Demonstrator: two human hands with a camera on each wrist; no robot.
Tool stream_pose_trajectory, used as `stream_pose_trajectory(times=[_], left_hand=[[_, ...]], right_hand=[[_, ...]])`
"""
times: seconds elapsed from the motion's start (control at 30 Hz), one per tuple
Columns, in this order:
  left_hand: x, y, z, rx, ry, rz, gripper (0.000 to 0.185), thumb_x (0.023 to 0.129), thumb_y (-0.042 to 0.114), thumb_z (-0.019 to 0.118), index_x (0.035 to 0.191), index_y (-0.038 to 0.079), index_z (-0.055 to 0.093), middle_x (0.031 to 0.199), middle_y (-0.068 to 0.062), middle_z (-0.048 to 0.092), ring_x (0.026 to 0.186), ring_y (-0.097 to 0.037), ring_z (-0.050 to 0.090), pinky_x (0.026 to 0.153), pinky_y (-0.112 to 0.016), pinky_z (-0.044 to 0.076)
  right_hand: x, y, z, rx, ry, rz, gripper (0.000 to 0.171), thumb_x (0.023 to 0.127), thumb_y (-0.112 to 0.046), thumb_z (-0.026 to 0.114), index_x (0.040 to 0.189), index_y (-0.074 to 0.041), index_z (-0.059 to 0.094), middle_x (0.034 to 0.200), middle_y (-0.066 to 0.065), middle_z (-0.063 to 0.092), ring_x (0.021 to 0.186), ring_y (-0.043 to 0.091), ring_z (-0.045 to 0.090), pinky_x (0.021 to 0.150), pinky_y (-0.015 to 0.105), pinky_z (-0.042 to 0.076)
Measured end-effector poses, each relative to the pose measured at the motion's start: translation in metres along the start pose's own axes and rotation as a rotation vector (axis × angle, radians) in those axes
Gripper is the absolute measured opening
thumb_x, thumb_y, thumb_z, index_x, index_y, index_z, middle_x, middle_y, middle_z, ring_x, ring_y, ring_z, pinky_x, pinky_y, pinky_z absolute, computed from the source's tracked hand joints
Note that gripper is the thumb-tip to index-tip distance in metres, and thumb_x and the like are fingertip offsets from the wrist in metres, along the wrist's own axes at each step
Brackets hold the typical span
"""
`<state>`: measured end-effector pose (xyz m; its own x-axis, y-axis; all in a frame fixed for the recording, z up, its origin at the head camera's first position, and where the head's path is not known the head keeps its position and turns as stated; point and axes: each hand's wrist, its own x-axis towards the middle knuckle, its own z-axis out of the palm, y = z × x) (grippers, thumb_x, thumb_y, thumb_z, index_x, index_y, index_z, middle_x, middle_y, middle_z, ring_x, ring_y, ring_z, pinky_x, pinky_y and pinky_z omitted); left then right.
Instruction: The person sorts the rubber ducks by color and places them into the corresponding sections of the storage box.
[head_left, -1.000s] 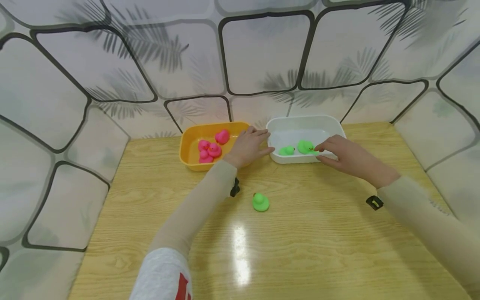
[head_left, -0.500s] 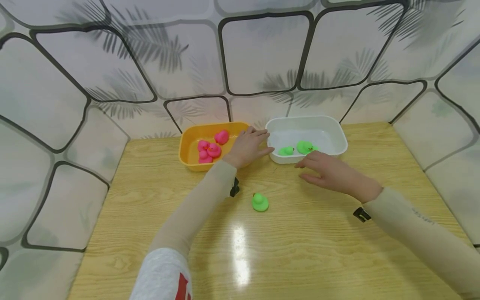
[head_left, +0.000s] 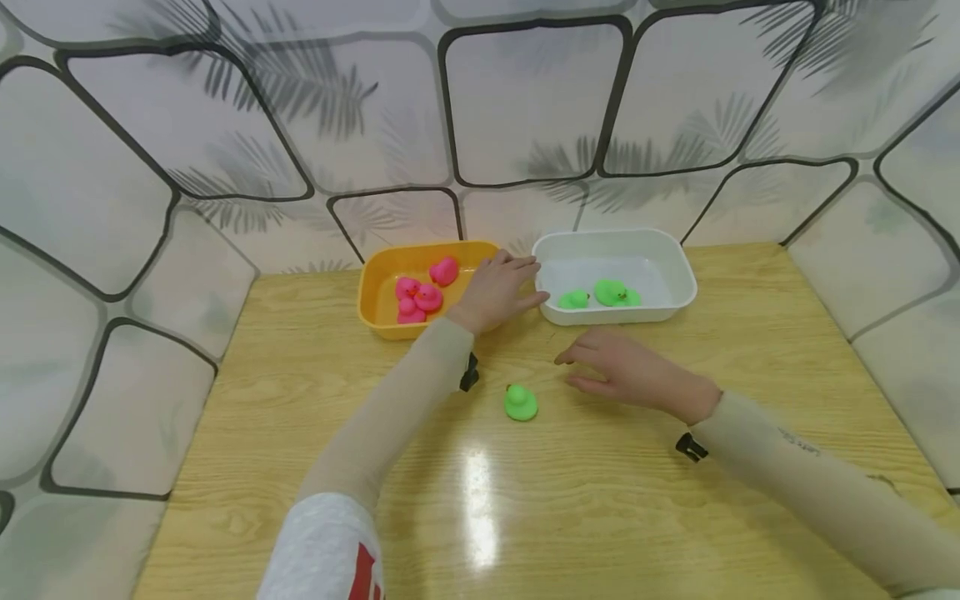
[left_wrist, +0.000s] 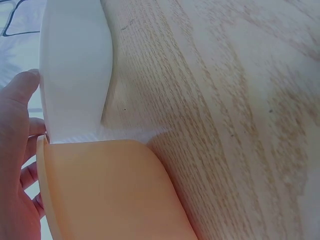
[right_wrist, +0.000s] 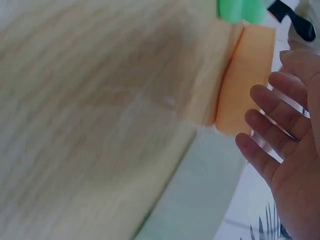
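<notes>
My left hand (head_left: 495, 292) lies over the right end of the orange tub (head_left: 375, 321), its fingertips and thumb at the left rim of the white tub (head_left: 678, 304). Its fingers are relaxed and hold nothing. Several pink toy ducks (head_left: 428, 297) sit in the orange tub. Green toy ducks (head_left: 611, 292) rest in the white tub. One more green duck (head_left: 521, 403) stands on the table in front of the tubs. To the right of that duck, above the table, my right hand (head_left: 630, 371) hangs with loosely bent fingers and nothing in them.
Both tubs stand side by side at the back of the wooden table (head_left: 600, 500), close to a patterned wall (head_left: 525, 108). A black wrist camera (head_left: 692, 447) sticks out below the right wrist, and another camera (head_left: 469, 372) sits at the left wrist.
My right hand has left the green ducks in the white tub and moved left and toward me, near the lone green duck. The left hand has stayed in place.
</notes>
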<state>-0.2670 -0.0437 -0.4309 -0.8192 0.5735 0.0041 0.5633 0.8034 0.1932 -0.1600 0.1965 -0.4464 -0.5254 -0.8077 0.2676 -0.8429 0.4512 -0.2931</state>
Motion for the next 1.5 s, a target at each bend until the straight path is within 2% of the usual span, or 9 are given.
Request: stream_pose_trajectory(times=[0.27, 0.77, 1.03, 1.27, 1.5], left_hand=[[0.001, -0.001, 0.0, 0.002, 0.018, 0.008, 0.067, 0.105, 0.057, 0.053, 0.155, 0.013, 0.051, 0.16, -0.003, 0.048, 0.134, -0.027, 0.045, 0.115, -0.047, 0.037], [0.002, -0.002, 0.001, -0.006, 0.001, 0.004, 0.067, 0.105, 0.057, 0.053, 0.156, 0.014, 0.05, 0.161, -0.002, 0.048, 0.135, -0.027, 0.044, 0.116, -0.048, 0.036], [0.002, 0.0, 0.001, -0.008, -0.003, -0.001, 0.067, 0.105, 0.057, 0.053, 0.156, 0.014, 0.05, 0.161, -0.002, 0.048, 0.136, -0.027, 0.043, 0.117, -0.049, 0.035], [0.001, -0.001, 0.001, 0.0, -0.01, -0.005, 0.067, 0.105, 0.058, 0.051, 0.156, 0.015, 0.05, 0.161, -0.002, 0.047, 0.137, -0.027, 0.043, 0.117, -0.049, 0.035], [0.002, -0.001, 0.002, -0.001, -0.011, -0.003, 0.067, 0.105, 0.059, 0.051, 0.156, 0.015, 0.049, 0.161, -0.002, 0.047, 0.137, -0.027, 0.042, 0.117, -0.05, 0.035]], right_hand=[[0.012, -0.013, 0.014, 0.034, -0.118, 0.007, 0.029, 0.099, -0.021, 0.072, 0.124, -0.006, 0.071, 0.118, 0.007, 0.071, 0.11, 0.025, 0.065, 0.098, 0.044, 0.053], [0.029, -0.029, 0.041, 0.042, -0.169, -0.035, 0.041, 0.102, -0.029, 0.068, 0.14, -0.013, 0.064, 0.125, 0.005, 0.069, 0.115, 0.021, 0.063, 0.102, 0.04, 0.052], [0.033, -0.035, 0.043, 0.052, -0.173, -0.05, 0.034, 0.102, -0.027, 0.068, 0.133, -0.012, 0.067, 0.121, 0.003, 0.069, 0.112, 0.02, 0.063, 0.101, 0.04, 0.052], [0.031, -0.036, 0.04, 0.055, -0.202, -0.028, 0.024, 0.102, -0.026, 0.068, 0.123, -0.014, 0.069, 0.117, 0.0, 0.07, 0.109, 0.019, 0.063, 0.101, 0.04, 0.051], [0.021, -0.035, 0.033, 0.069, -0.215, 0.016, 0.022, 0.102, -0.025, 0.068, 0.121, -0.014, 0.069, 0.116, 0.0, 0.07, 0.109, 0.019, 0.063, 0.1, 0.041, 0.052]])
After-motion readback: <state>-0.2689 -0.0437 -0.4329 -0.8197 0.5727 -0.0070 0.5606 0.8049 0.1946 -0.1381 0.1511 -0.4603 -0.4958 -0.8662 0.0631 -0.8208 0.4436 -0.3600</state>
